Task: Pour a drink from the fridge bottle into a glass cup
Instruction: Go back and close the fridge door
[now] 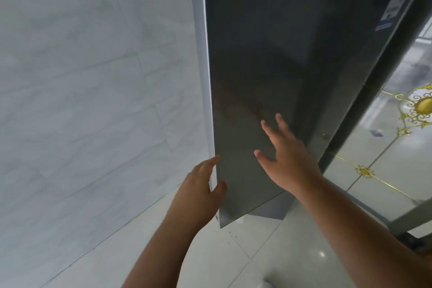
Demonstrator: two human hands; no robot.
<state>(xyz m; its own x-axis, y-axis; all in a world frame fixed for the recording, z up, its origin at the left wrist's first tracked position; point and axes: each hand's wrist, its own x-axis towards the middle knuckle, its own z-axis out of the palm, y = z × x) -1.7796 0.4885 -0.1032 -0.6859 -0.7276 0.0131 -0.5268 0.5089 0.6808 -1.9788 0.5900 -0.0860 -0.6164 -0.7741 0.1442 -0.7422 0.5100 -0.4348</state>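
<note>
The fridge's dark grey door point(252, 58) fills the middle of the view, hanging slightly away from the body behind it. My left hand point(198, 192) is at the door's pale left edge, low down, with the thumb on the grey front and the fingers curled round the edge. My right hand point(284, 159) lies flat against the door's front, fingers spread, holding nothing. No bottle or glass cup is in view.
A pale marble-tiled wall point(93, 91) stands close on the left of the fridge. Glossy white floor tiles point(236, 262) lie below. To the right is a dark frame point(364, 91), and beyond it shiny floor with gold ornaments point(418, 107). Stickers point(392, 7) sit at the fridge's top right.
</note>
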